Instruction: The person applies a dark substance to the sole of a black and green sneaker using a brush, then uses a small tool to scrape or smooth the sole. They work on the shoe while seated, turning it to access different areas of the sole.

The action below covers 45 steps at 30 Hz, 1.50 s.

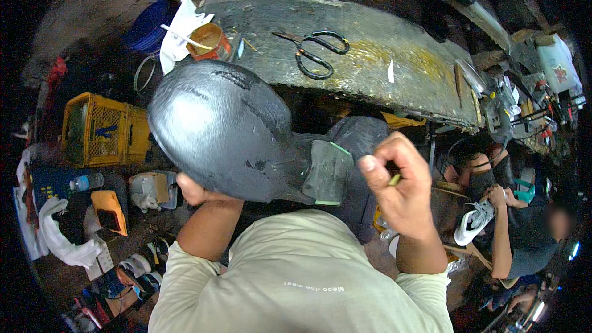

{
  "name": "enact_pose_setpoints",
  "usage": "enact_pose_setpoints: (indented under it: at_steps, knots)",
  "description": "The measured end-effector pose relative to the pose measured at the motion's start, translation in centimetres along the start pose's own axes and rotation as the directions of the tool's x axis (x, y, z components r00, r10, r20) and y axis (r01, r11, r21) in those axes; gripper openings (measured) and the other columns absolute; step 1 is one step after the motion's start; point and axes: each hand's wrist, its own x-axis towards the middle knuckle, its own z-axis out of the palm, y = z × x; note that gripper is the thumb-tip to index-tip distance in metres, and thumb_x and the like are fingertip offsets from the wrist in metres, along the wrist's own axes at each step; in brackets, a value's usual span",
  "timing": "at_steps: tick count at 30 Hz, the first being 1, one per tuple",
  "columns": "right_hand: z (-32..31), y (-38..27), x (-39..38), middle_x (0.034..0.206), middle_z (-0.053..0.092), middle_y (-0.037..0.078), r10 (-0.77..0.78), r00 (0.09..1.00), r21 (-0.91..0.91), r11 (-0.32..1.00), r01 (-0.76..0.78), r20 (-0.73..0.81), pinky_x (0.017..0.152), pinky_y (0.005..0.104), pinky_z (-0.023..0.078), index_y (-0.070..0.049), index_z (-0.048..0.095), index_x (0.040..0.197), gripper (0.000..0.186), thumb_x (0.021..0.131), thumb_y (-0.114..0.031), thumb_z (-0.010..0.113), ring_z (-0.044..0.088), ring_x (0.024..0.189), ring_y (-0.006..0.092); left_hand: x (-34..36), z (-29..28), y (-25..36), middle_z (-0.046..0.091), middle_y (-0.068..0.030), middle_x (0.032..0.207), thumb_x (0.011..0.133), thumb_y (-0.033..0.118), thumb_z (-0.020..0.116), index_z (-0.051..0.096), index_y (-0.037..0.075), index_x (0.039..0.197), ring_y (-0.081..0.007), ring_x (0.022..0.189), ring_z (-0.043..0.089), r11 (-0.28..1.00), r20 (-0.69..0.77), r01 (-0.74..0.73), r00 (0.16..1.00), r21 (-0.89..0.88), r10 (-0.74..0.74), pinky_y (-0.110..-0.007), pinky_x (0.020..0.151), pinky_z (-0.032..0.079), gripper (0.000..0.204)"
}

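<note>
A large black piece [216, 129], domed with a glossy, textured surface, fills the middle left of my view. My left hand [194, 188] grips it from beneath, its fingers mostly hidden under it. A translucent panel with pale green edges [327, 172] lies at the piece's narrow right end, over dark cloth [357, 139]. Just right of that panel, my right hand [394, 182] is raised with curled fingers round a small yellow-green thing, too small to make out. Black-handled scissors [314, 71] rest on the worn bench [364, 24] beyond.
An orange tin [208, 46] and white cloth sit at the bench's left. Yellow crates [98, 129], a blue bucket [151, 24] and shoes stand leftward. A co-worker [518, 240] at right holds a white shoe [473, 222]. Tools crowd the bench's right end.
</note>
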Motion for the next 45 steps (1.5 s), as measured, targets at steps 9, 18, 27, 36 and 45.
enact_pose_setpoints:
  at_steps: [9, 18, 27, 36, 45]
  knots:
    - [-0.3, 1.5, -1.8, 0.079, 0.058, 0.001, 0.363, 0.930, 0.177, 0.921, -0.348, -0.059, 0.065, 0.0289, 0.045, -0.003, 0.061, 0.094, 0.019, 0.106, -0.017, 0.058, 0.052, 0.073, 0.0116, 2.0, -0.8, -1.7, 0.053, -0.0256, 0.144, 0.093, 0.067, 0.031, 0.043, 0.003, 0.148, -0.0403, 0.129, 0.058, 0.940, 0.001, -0.057, 0.998, -0.337, 0.061, -0.060, 0.107, 0.050, 0.085]
    - [0.3, -0.5, -1.4, 0.080, 0.063, 0.008, -0.241, 0.970, -0.046, 0.969, 0.242, 0.019, 0.060, 0.0322, 0.048, -0.004, 0.077, 0.089, 0.022, 0.074, -0.013, 0.091, 0.062, 0.071, 0.0219, 1.2, -0.8, -2.6, 0.055, -0.0261, 0.142, 0.095, 0.064, 0.029, 0.046, 0.002, 0.146, -0.0397, 0.126, 0.060, 0.924, 0.017, -0.035, 0.999, -0.381, 0.044, -0.060, 0.106, 0.051, 0.082]
    - [1.1, -1.8, 0.0, 0.123, 0.074, 0.014, -0.477, 0.814, -0.077, 0.846, 0.527, 0.331, 0.057, 0.0303, 0.053, -0.001, 0.064, 0.133, 0.062, 0.078, -0.019, 0.087, 0.073, 0.071, 0.0223, 0.8, -0.4, -3.1, 0.059, -0.0230, 0.139, 0.097, 0.066, 0.024, 0.049, 0.003, 0.143, -0.0384, 0.122, 0.064, 0.897, 0.006, -0.028, 0.999, -0.441, 0.034, -0.055, 0.101, 0.055, 0.082]
    - [2.0, -2.3, -0.2, 0.121, 0.075, 0.010, -0.431, 0.816, -0.148, 0.844, 0.516, 0.385, 0.056, 0.0294, 0.053, 0.009, 0.040, 0.151, 0.095, 0.076, -0.024, 0.087, 0.072, 0.068, 0.0212, 0.7, -0.6, -3.2, 0.058, -0.0203, 0.141, 0.091, 0.079, 0.023, 0.044, 0.005, 0.151, -0.0391, 0.123, 0.062, 0.840, 0.016, 0.010, 1.000, -0.542, -0.001, -0.054, 0.102, 0.053, 0.097]
    - [2.0, -2.5, -0.9, 0.113, 0.078, 0.009, -0.305, 0.875, -0.172, 0.905, 0.389, 0.376, 0.062, 0.0329, 0.055, 0.005, 0.036, 0.153, 0.102, 0.072, -0.024, 0.091, 0.076, 0.081, 0.0271, 0.7, 1.8, -3.4, 0.065, -0.0239, 0.130, 0.104, 0.050, 0.021, 0.054, -0.002, 0.134, -0.0373, 0.110, 0.070, 0.944, -0.074, -0.118, 0.992, -0.308, 0.100, -0.049, 0.092, 0.062, 0.068]
